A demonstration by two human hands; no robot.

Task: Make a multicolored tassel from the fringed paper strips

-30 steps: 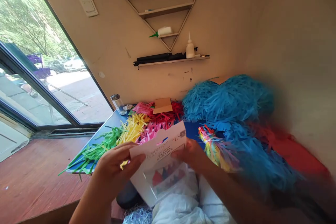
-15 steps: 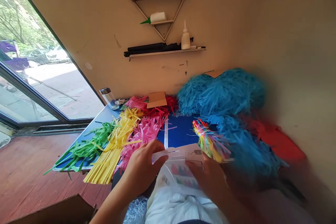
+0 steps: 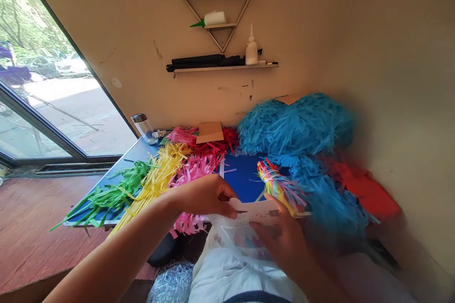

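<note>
Over my lap is a clear plastic bag with a pale printed top, and blurred coloured patches show through it. My left hand pinches the bag's upper left edge between thumb and fingers. The right side of the bag is in my right hand, thumb on the near face and fingers behind. Just beyond that hand, a tied bundle of multicoloured paper strips lies on the blue table. Pink strips lie beyond my left forearm.
Yellow strips and green strips cover the table's left side, near a glass bottle. Blue strips are heaped at right, beside a red piece. A wall shelf carries a white squeeze bottle. Silvery shreds sit below.
My left hand has shifted right along the bag's top edge, its forearm now reaching farther across. My right hand still holds the bag's right side. The view has shifted slightly.
</note>
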